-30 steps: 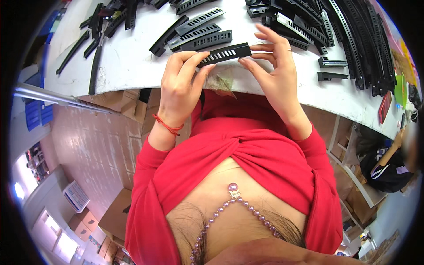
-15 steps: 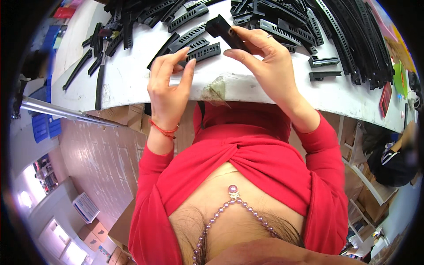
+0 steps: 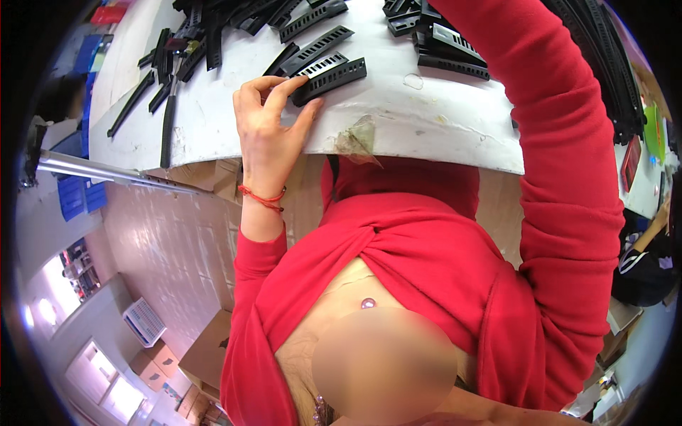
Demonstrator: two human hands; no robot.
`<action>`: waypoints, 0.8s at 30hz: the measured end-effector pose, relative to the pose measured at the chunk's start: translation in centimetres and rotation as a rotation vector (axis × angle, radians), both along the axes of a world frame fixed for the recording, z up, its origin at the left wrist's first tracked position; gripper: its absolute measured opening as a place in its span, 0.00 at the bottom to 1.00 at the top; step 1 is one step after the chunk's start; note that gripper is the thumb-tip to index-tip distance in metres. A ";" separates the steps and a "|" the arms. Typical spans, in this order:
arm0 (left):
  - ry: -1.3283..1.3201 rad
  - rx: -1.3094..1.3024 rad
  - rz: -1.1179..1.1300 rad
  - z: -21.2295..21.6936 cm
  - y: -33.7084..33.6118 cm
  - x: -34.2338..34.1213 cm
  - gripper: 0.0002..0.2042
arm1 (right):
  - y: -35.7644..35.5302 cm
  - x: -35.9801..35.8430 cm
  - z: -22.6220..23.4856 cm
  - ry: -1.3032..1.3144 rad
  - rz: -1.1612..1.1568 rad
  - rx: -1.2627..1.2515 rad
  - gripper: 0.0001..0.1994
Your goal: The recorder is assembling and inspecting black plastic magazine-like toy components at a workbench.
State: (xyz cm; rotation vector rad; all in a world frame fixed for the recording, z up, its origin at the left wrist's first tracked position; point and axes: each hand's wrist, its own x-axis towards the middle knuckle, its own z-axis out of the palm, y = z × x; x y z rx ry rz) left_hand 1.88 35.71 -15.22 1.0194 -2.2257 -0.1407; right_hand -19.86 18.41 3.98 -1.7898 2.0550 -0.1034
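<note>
My left hand (image 3: 270, 128) rests at the table's front edge. Its thumb and index finger are apart, on either side of the left end of a black slotted strip (image 3: 330, 81). It appears to touch that end without closing on it. Just beyond lie further black slotted strips (image 3: 317, 51), roughly parallel and slanting up to the right. My right arm (image 3: 561, 92), in a red sleeve, stretches away past the top edge of the picture. The right hand is out of sight, and so is whatever it may hold.
More black strips lie in a pile (image 3: 213, 28) at the far left, a small stack (image 3: 451, 53) right of centre and long bundles (image 3: 625, 106) at the right. A crumpled piece of tape (image 3: 357, 139) sticks to the white table's (image 3: 426, 128) front edge. A metal rail (image 3: 106, 169) runs at the left.
My right hand, which held a black piece above the table, has reached forward out of view. My left hand stays by the slotted strips. The whole view has shifted slightly.
</note>
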 end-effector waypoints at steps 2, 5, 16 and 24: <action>-0.009 -0.006 0.016 0.0 0.2 0.2 0.19 | 0.5 0.7 -2.7 0.053 0.039 -0.043 0.14; 0.012 -0.069 -0.023 -0.5 0.0 0.3 0.17 | 5.6 -0.3 -8.0 -0.234 0.412 -0.690 0.12; 0.379 0.355 0.049 -0.8 -0.3 2.7 0.05 | 19.5 -1.4 -17.2 -0.078 0.435 -0.433 0.16; 0.550 0.364 0.010 -2.2 -0.8 2.8 0.06 | 19.0 -3.1 -15.6 -0.318 0.310 -0.235 0.17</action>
